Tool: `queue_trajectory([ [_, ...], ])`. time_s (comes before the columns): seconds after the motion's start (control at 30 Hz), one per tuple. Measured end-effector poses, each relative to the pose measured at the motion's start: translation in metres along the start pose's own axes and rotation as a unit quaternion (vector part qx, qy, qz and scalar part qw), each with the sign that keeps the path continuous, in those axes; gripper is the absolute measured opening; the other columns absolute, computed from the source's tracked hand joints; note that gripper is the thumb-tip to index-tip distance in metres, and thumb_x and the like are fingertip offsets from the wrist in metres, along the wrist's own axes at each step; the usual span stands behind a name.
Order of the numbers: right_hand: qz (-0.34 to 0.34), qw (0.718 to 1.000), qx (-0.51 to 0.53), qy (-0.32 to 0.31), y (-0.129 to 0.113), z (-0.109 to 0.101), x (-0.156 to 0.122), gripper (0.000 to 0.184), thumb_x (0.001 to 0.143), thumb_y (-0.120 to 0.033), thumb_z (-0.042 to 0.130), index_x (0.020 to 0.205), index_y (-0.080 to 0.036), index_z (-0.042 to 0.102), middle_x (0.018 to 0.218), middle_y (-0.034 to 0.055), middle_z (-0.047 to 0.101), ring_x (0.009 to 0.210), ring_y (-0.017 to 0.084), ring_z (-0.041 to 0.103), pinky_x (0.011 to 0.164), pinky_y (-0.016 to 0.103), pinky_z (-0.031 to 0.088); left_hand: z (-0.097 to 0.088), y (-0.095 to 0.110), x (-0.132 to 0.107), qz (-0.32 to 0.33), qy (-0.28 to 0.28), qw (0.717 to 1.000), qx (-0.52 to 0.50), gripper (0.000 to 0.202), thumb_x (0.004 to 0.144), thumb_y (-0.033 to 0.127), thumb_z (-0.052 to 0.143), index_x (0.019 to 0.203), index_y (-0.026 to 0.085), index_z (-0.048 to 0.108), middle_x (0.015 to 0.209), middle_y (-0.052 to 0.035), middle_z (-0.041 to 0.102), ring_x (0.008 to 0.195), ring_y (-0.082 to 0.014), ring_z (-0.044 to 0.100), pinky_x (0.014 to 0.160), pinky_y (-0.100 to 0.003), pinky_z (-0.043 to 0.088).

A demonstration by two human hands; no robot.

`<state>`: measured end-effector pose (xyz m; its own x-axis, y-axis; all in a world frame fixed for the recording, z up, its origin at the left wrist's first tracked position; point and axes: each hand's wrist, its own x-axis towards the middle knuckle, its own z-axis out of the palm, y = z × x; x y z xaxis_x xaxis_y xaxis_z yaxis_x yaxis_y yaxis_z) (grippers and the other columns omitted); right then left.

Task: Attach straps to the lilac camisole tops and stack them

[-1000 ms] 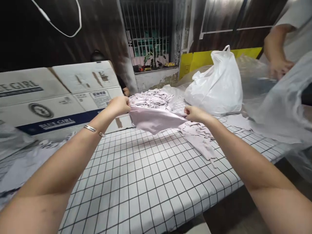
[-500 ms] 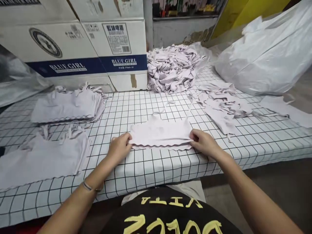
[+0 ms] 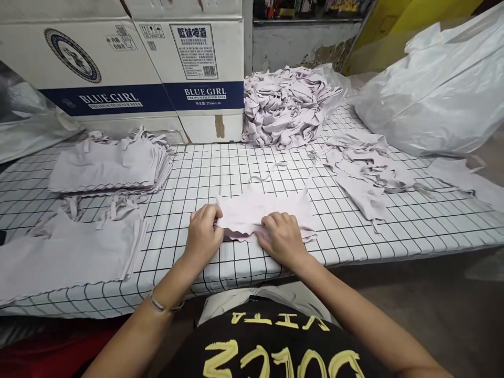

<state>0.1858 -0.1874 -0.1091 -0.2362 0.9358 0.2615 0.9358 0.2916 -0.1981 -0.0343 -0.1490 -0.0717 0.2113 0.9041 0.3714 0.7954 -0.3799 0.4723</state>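
A pale pink camisole top (image 3: 242, 206) with thin straps lies on the checked tablecloth in front of me, its wavy hem toward me. My left hand (image 3: 205, 231) pinches the left end of that hem. Partway along the same edge, right of its middle, my right hand (image 3: 282, 237) is closed on the fabric, with the hem slightly lifted between the two hands. The camisole's right end lies loose beyond my right hand. To the left are two neat stacks of like tops, a farther stack (image 3: 104, 164) and a nearer stack (image 3: 82, 244).
Behind stands a white and blue beer carton (image 3: 153, 79). A big heap of crumpled pink garments (image 3: 285, 107) sits beside it, with a smaller loose pile (image 3: 368, 163) to the right. A bulging white plastic bag (image 3: 437, 94) occupies the back right of the checked tablecloth (image 3: 220, 165).
My right hand has left the camisole's right end and moved left along the hem, gripping nearer the middle. My left hand stays at the left end. The view has shifted slightly.
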Motion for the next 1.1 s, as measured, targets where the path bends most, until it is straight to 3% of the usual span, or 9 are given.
queue_trajectory([
  [0.07,0.016,1.000,-0.001,0.016,0.000,-0.001,0.002,0.017,0.090,-0.034,0.048,0.102,-0.024,0.056,0.096,0.0110,0.060,0.087,0.029,0.049,0.076,0.042,0.036,0.000,0.008,0.007,0.009,0.025,1.000,-0.012,0.016,0.076,0.007,0.044,0.079,0.023,0.041,0.078,-0.0014,0.056,0.074,-0.0186,0.052,0.075,-0.032,0.040],
  [0.2,0.037,0.994,0.063,0.087,-0.016,-0.009,0.019,0.044,0.083,-0.045,0.056,0.122,-0.028,0.047,0.117,0.0124,0.057,0.102,0.033,0.048,0.083,0.045,0.036,0.003,0.032,0.027,0.050,0.042,0.998,-0.018,0.019,0.073,0.005,0.045,0.077,0.022,0.040,0.075,-0.0003,0.055,0.073,-0.0178,0.053,0.079,-0.033,0.040],
  [0.33,0.062,0.988,0.036,0.133,-0.016,-0.021,0.040,0.036,0.083,-0.034,0.053,0.117,-0.026,0.047,0.118,0.0114,0.057,0.105,0.032,0.048,0.087,0.044,0.034,-0.005,0.051,0.044,0.113,0.041,0.992,0.034,0.023,0.069,0.001,0.044,0.077,0.022,0.041,0.074,-0.0012,0.056,0.076,-0.0190,0.054,0.081,-0.035,0.037],
  [0.47,0.123,0.987,-0.019,0.098,0.024,-0.045,0.040,0.026,0.076,-0.017,0.054,0.102,-0.023,0.052,0.101,0.0103,0.060,0.091,0.029,0.052,0.075,0.038,0.035,-0.031,0.049,0.056,0.104,0.034,0.989,0.100,0.026,0.065,0.000,0.044,0.079,0.022,0.045,0.077,-0.0025,0.057,0.077,-0.0201,0.054,0.082,-0.036,0.036],
  [0.63,0.238,0.971,0.032,0.017,0.094,-0.100,0.051,0.015,0.074,-0.014,0.064,0.076,-0.019,0.051,0.074,0.0032,0.059,0.066,0.016,0.048,0.058,0.028,0.031,-0.061,0.016,0.102,0.007,-0.047,0.985,0.168,0.017,0.068,0.009,0.055,0.079,0.021,0.052,0.081,-0.0037,0.061,0.080,-0.0220,0.055,0.078,-0.035,0.039],
  [0.73,0.270,0.956,0.101,-0.053,0.128,-0.133,0.092,0.020,0.074,-0.020,0.072,0.074,-0.016,0.052,0.066,0.0007,0.053,0.061,0.010,0.046,0.056,0.025,0.031,-0.069,-0.010,0.154,-0.071,-0.111,0.979,0.155,0.017,0.063,0.013,0.063,0.076,0.020,0.055,0.074,-0.0021,0.061,0.076,-0.0216,0.056,0.069,-0.031,0.042],
  [0.83,0.278,0.941,0.167,-0.097,0.150,-0.161,0.156,0.011,0.079,-0.013,0.065,0.078,-0.007,0.056,0.071,0.0022,0.056,0.065,0.006,0.050,0.058,0.023,0.033,-0.083,-0.020,0.218,-0.127,-0.146,0.977,0.090,0.011,0.066,0.014,0.064,0.076,0.013,0.059,0.071,-0.0010,0.059,0.076,-0.0185,0.060,0.069,-0.027,0.043],
  [1.0,0.291,0.931,0.217,-0.042,0.156,-0.218,0.253,0.055,0.085,-0.030,0.027,0.063,0.013,0.051,0.100,0.0143,0.057,0.091,0.009,0.057,0.060,0.028,0.034,-0.141,0.008,0.304,-0.136,-0.041,0.989,0.051,0.022,0.081,0.016,0.056,0.095,-0.001,0.058,0.087,-0.0054,0.058,0.092,-0.0210,0.063,0.073,-0.030,0.040],
  [1.1,0.278,0.936,0.217,-0.009,0.151,-0.238,0.267,0.054,0.084,-0.030,0.026,0.067,0.015,0.052,0.103,0.0138,0.056,0.095,0.011,0.057,0.060,0.030,0.034,-0.162,0.027,0.314,-0.113,0.002,0.992,0.063,0.023,0.079,0.022,0.063,0.092,0.004,0.058,0.086,-0.0053,0.060,0.092,-0.0267,0.063,0.071,-0.033,0.042],
])
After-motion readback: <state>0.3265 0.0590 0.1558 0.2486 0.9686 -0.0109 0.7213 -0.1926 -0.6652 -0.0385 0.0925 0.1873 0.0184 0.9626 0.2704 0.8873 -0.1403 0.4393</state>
